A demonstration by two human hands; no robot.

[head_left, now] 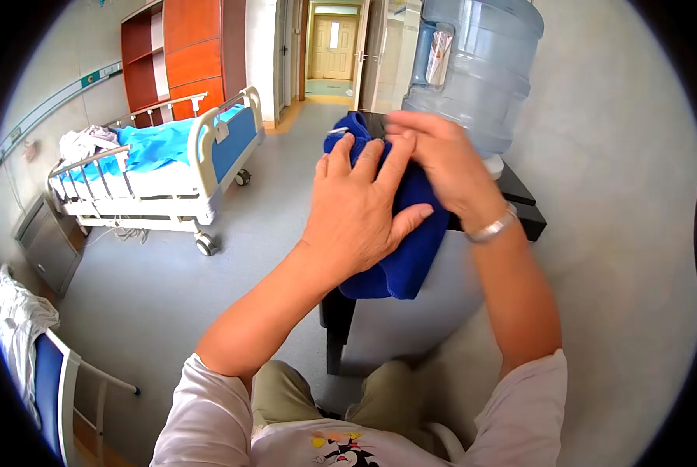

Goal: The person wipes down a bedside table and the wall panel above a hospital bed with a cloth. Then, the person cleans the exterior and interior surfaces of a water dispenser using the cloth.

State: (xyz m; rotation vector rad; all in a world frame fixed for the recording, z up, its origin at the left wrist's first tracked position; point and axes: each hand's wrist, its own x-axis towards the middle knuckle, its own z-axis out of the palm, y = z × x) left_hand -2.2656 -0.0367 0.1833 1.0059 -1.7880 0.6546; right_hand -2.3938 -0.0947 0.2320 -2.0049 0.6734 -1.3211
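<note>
Head view: the fingers of the left hand (pixel 356 206) are spread and laid flat on one blue cloth (pixel 411 265), with the thumb held out to the side. The right hand (pixel 450 167) is crossed over toward the left fingertips, its fingers extended and slightly blurred; whether anything is pinched beneath them cannot be told. Around the right wrist one silvery band (pixel 494 224) is worn.

The single cloth is deep blue, folded and rumpled, with a stitched edge visible at its lower end and a small white mark near its upper left corner. It is draped at the top of one black-and-grey water dispenser (pixel 411 331), with its lower end hung over the grey side. Beyond the hands, one clear water bottle (pixel 481 86) is stood on the dispenser.

Farther off, one railed bed (pixel 224 156), one red-brown cabinet (pixel 194 47) and one pale yellow door (pixel 334 47) are seen.
</note>
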